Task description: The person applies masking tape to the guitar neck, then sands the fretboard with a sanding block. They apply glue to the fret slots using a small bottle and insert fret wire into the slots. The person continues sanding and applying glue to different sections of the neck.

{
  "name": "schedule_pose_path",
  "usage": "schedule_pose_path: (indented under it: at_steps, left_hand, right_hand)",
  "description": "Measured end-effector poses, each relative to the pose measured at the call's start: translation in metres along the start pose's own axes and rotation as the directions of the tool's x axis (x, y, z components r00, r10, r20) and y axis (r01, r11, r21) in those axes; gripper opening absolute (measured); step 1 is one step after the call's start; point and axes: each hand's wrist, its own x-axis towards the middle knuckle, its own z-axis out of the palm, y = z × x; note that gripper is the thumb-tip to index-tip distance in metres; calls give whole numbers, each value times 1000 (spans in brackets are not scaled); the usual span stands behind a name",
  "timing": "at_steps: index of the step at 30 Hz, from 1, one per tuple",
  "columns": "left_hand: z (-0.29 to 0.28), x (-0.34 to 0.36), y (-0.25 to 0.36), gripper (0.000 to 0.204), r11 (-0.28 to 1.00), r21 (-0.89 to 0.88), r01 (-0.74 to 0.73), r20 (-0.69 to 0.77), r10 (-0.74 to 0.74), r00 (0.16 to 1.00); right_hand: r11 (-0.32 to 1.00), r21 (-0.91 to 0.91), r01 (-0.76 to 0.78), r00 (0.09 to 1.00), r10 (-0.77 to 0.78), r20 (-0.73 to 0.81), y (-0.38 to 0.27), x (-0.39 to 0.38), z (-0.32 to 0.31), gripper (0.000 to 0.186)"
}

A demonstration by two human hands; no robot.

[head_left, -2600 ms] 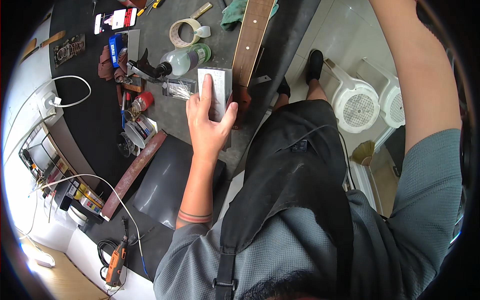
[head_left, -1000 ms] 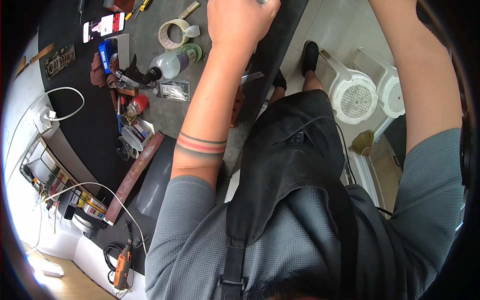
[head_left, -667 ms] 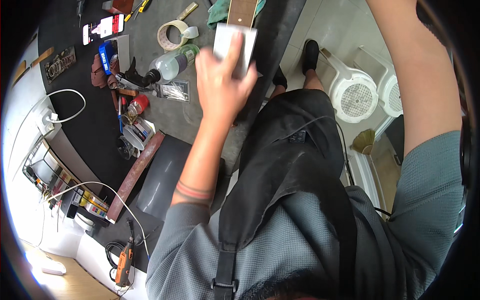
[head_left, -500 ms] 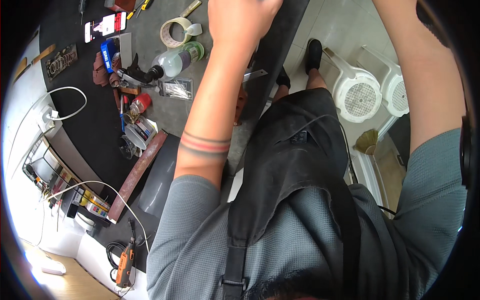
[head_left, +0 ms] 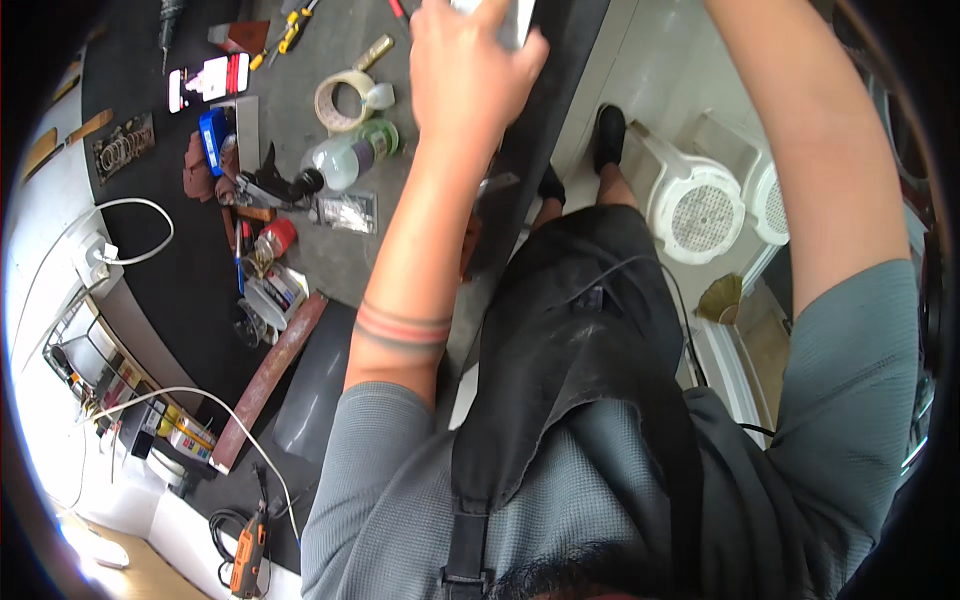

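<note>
My left hand (head_left: 465, 80) is at the upper edge, back up, over the workbench (head_left: 420, 30). Its thumb and forefinger are apart and rest against a flat pale piece (head_left: 518, 22), which is cut off by the picture's edge. The other fingertips run out of sight. My right forearm (head_left: 800, 130) reaches up on the right, and the hand lies beyond the picture. Left of my left hand lie a tape roll (head_left: 325, 103) and a clear bottle (head_left: 340, 163) on its side. A small bag of thin pale pieces (head_left: 352, 213) lies below the bottle.
A phone (head_left: 208, 83), pliers (head_left: 290, 30) and a blue box (head_left: 212, 140) lie on the bench's left part. A long reddish bar (head_left: 265, 390) and an orange rotary tool (head_left: 247, 555) are nearer me. White plastic stools (head_left: 695, 215) stand on the floor at the right.
The view has shifted, so bench things sit lower in the picture. My left hand shows the pale piece beside its thumb. My right forearm appears slightly farther left.
</note>
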Motion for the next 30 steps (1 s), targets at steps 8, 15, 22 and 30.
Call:
schedule_pose_path:
  at_steps: [8, 15, 22, 30]
  left_hand:
    - [27, 69, 16, 72, 999, 36, 30, -37, -29, 999]
    - [12, 66, 25, 81, 992, 78, 103, -41, -100, 994]
    - [9, 66, 22, 89, 987, 27, 160, 64, -161, 985]
    - [5, 81, 18, 84, 990, -36, 136, 64, -134, 989]
  right_hand:
    - [978, 195, 68, 985, -34, -172, 23, -6, -21, 25]
    - [961, -149, -234, 894, 152, -421, 71, 32, -76, 32]
    - [938, -206, -279, 949, 238, -206, 129, 113, -63, 71]
    - [996, 45, -82, 941, 93, -327, 113, 120, -42, 32]
